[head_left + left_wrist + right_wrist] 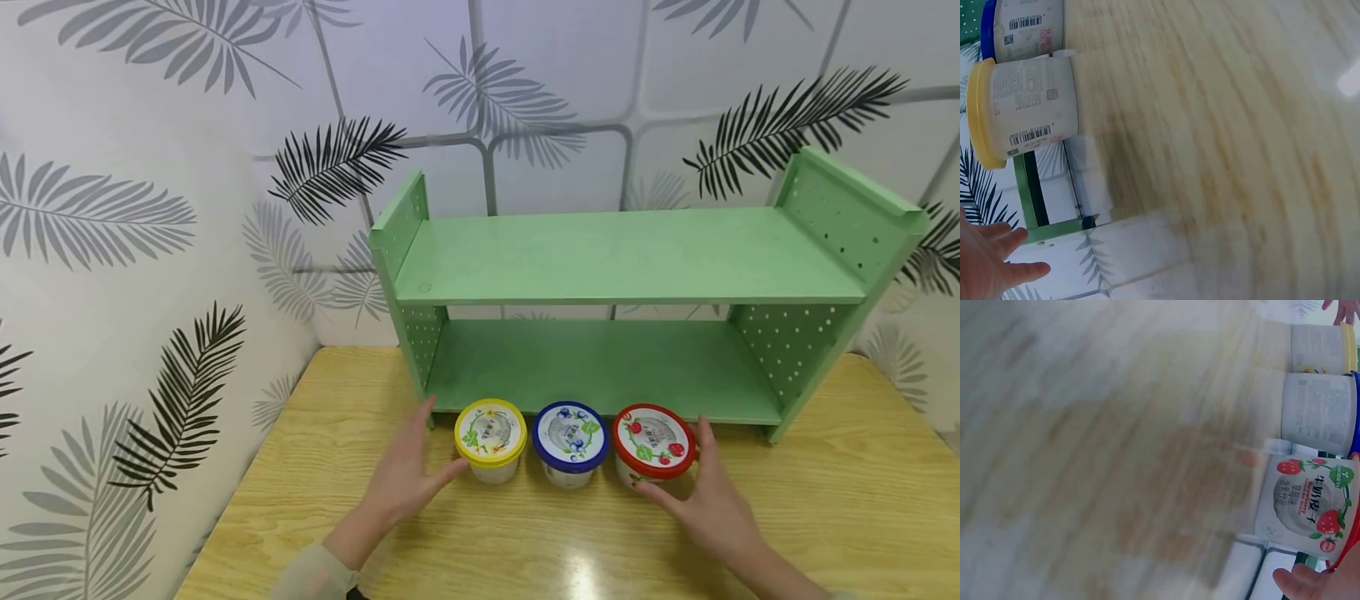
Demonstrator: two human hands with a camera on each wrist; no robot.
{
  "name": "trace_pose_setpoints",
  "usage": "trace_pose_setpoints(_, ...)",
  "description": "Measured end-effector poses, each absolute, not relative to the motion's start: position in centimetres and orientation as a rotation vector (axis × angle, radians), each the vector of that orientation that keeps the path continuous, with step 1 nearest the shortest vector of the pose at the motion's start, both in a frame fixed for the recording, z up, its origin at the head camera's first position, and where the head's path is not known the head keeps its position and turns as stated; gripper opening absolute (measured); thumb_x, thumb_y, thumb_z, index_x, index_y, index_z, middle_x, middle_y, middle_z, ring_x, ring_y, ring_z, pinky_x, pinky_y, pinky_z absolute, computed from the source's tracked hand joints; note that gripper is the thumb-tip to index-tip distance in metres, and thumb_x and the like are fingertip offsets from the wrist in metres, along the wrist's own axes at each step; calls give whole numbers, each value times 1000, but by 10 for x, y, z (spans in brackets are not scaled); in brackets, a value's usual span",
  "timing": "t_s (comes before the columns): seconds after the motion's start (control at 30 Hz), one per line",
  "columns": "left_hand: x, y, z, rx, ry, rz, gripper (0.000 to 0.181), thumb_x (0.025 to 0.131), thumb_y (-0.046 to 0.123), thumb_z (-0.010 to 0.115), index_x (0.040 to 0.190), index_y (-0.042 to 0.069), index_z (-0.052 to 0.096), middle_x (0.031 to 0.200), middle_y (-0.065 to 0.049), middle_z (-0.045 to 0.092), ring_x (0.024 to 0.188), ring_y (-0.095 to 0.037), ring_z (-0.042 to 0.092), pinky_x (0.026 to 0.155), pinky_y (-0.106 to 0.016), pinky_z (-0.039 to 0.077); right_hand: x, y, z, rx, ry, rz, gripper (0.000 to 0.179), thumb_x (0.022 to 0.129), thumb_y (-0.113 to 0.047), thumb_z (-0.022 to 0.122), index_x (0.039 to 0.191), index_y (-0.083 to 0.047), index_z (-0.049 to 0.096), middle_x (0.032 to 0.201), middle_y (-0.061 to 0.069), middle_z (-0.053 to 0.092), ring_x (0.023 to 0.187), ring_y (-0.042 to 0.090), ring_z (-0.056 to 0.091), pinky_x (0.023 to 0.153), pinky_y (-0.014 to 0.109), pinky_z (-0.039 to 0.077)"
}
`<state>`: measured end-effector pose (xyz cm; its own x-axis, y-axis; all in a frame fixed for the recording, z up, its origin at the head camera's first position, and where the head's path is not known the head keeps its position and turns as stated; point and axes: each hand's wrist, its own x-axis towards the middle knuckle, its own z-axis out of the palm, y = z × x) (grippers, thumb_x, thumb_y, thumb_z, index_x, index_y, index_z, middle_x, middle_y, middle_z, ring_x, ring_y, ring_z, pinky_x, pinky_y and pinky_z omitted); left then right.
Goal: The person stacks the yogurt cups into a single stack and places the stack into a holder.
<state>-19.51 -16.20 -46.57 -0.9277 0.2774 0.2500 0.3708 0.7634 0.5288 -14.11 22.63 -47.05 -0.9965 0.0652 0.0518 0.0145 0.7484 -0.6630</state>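
Three round tubs with printed white lids stand in a row on the table, at the front of the green shelf. One is the yellow-rimmed tub (492, 433), the middle one the blue-rimmed tub (572, 437), and on the right is the red-rimmed strawberry tub (654, 442). My left hand (403, 477) is beside the yellow tub with thumb and fingers spread; the left wrist view shows it apart from that tub. My right hand (712, 504) is spread around the red tub's right side, thumb at its front; whether it touches the tub is hard to tell.
A green two-level shelf unit (622, 254) with perforated side panels stands on the wooden table (307, 450), directly behind the tubs. Behind it and at the left are walls (420, 100) with a leaf pattern.
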Motion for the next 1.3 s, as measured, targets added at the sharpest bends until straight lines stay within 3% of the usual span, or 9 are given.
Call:
trace_pose_setpoints(0.17, -197, -153, -472, -485, -2848, -1108, 104, 84, 58, 66, 157, 13, 7, 160, -9, 16, 141, -33, 24, 110, -52, 25, -144, 224, -475, -138, -2892, 1166, 129, 80, -59, 71, 149, 0, -21, 152, 36, 11, 129, 58, 28, 84, 62, 46)
trace_pose_setpoints(0.27, -200, -149, -475, -497, -2847, -1232, 108, 83, 57, 69, 157, 13, 4, 158, -12, 20, 140, -33, 28, 110, -51, 25, -144, 223, -478, -168, -2881, 1214, 128, 81, -59, 71, 149, 0, -20, 151, 37, 14, 130, 57, 27, 87, 63, 44)
trace_pose_setpoints(0.43, -203, -142, -478, -542, -2809, -1365, 111, 82, 50, 74, 156, 11, 2, 149, -19, 36, 136, -35, 36, 108, -52, 30, -141, 219, -482, -182, -2785, 1304, 118, 83, -53, 71, 151, 3, -8, 146, 37, 25, 129, 53, 33, 93, 65, 38)
trace_pose_setpoints(0.67, -208, -135, -486, -562, -2781, -1407, 112, 78, 47, 78, 156, 11, 7, 151, -22, 31, 136, -36, 33, 108, -53, 29, -141, 215, -486, -190, -2656, 1429, 101, 87, -43, 72, 147, 6, 7, 144, 34, 27, 127, 49, 35, 98, 62, 36)
trace_pose_setpoints(1.3, -219, -128, -490, -575, -2746, -1531, 109, 74, 37, 85, 153, 9, 15, 143, -22, 41, 131, -36, 40, 107, -56, 28, -138, 208, -485, -335, -2529, 1659, 95, 90, -29, 72, 145, 5, 3, 147, 34, 19, 130, 49, 31, 100, 59, 36)
